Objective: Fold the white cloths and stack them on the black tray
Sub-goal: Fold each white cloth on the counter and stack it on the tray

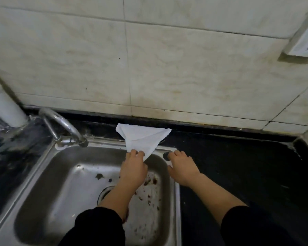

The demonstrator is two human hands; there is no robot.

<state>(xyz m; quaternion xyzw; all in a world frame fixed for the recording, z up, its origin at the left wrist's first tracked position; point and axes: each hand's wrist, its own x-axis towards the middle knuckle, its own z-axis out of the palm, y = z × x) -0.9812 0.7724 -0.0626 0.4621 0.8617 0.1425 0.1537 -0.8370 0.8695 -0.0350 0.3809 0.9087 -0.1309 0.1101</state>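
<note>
White cloth [140,139], black counter [229,157], silver sink [60,192] w/ maybe brown stains [150,181].

Kitchen, steel sink [174,174], faucet [64,126], tiled wall [167,68]

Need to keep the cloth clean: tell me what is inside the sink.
Inside the sink: brown stains and a drain, half covered by the left forearm. The white cloth, pinched by the left hand, reaches over the back rim.

Faucet [66,126] is sticking out over the back-left corner of the sink [43,174], pipe [6,107] is crowding the far left; black counter [238,166] on the right is lying open up to the wall [185,68].
</note>
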